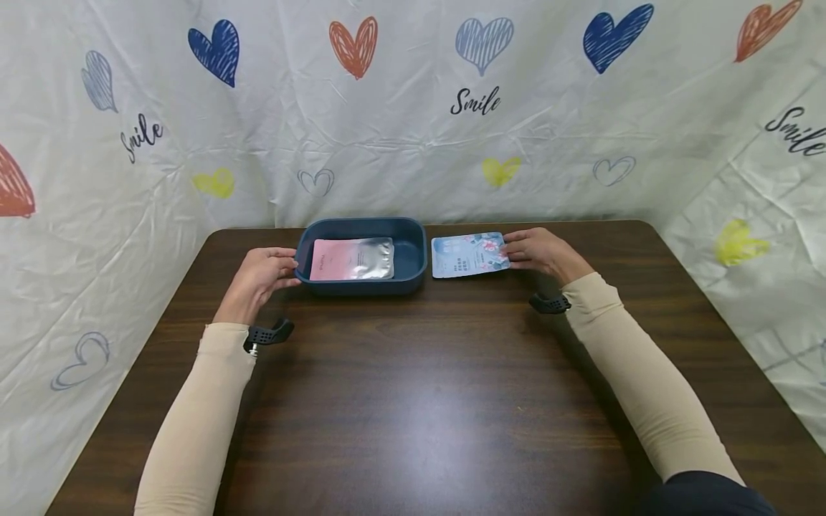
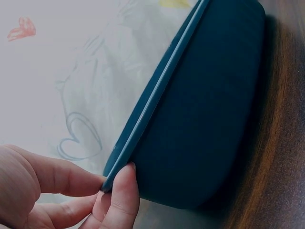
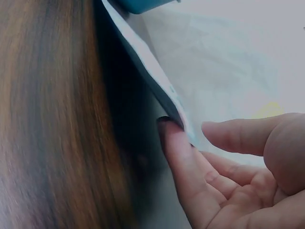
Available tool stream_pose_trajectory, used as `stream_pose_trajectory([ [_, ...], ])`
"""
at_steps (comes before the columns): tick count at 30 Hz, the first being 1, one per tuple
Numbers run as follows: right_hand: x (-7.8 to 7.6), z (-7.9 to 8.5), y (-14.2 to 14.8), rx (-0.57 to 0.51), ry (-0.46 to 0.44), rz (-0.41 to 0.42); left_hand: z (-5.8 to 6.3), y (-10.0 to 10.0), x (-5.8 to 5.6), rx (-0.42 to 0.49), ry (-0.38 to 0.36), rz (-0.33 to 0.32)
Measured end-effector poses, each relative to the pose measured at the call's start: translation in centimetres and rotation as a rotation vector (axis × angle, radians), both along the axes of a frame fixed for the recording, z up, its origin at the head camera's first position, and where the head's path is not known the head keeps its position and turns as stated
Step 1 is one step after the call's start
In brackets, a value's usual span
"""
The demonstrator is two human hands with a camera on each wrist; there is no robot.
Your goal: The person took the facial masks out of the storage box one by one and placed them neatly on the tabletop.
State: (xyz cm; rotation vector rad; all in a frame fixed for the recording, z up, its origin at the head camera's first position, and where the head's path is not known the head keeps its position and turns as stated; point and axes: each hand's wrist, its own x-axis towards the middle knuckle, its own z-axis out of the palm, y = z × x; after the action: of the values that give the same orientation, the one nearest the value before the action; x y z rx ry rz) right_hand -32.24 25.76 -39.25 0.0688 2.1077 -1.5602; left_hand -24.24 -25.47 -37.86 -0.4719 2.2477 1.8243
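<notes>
A dark blue oval-cornered tub (image 1: 361, 287) stands at the table's far side. My left hand (image 1: 263, 278) pinches its left rim; in the left wrist view the thumb and fingers (image 2: 125, 191) lie on either side of the rim. Inside the tub lies a flat pink-and-silver foil sachet (image 1: 352, 259). To the right of the tub is a light blue flat sachet (image 1: 470, 255) with a flower print. My right hand (image 1: 542, 251) holds its right end. In the right wrist view the sachet's edge (image 3: 157, 76) sits between thumb and fingers, with dark shadow beneath it.
The dark brown wooden table (image 1: 413, 373) fills the lower view. A white cloth (image 1: 413, 115) printed with hearts and "Smile" hangs behind the table and along its sides. Black straps with cameras (image 1: 269, 335) are on both wrists.
</notes>
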Motion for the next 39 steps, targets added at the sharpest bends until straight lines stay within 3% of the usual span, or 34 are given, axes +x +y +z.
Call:
stream_pose_trajectory([
  [10, 0.7, 1.5, 0.5, 0.115, 0.091, 0.109, 0.0, 0.0, 0.1, 0.014, -0.013, -0.003],
  [18, 1.6, 2.9, 0.1, 0.217, 0.169, 0.113, -0.1, -0.1, 0.2, -0.011, -0.003, 0.016],
  [23, 2.1, 3.6, -0.9, 0.203, 0.205, 0.129, -0.2, -0.2, 0.2, -0.015, 0.004, 0.021],
  [32, 2.2, 3.4, -3.0, 0.105, 0.28, 0.048, -0.4, -0.3, 0.2, 0.007, 0.003, 0.009],
  [39, 2.0, 3.9, -4.0, 0.032, 0.305, 0.064, -0.3, -0.4, 0.2, 0.016, 0.015, -0.02],
])
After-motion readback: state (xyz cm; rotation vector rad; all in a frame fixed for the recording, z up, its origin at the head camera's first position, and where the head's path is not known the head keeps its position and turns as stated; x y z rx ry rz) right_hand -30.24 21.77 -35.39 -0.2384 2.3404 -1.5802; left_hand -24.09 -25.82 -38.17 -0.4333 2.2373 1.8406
